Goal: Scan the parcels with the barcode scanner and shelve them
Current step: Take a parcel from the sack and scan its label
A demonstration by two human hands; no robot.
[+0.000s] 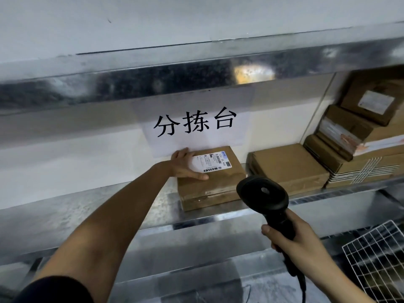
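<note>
Though flat, parcel (215,182) under left fingers (181,154)

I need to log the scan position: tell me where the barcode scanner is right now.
In the head view the barcode scanner sits lower right of centre, gripped by the right hand, its head just right of the labelled parcel under the left hand.
</note>
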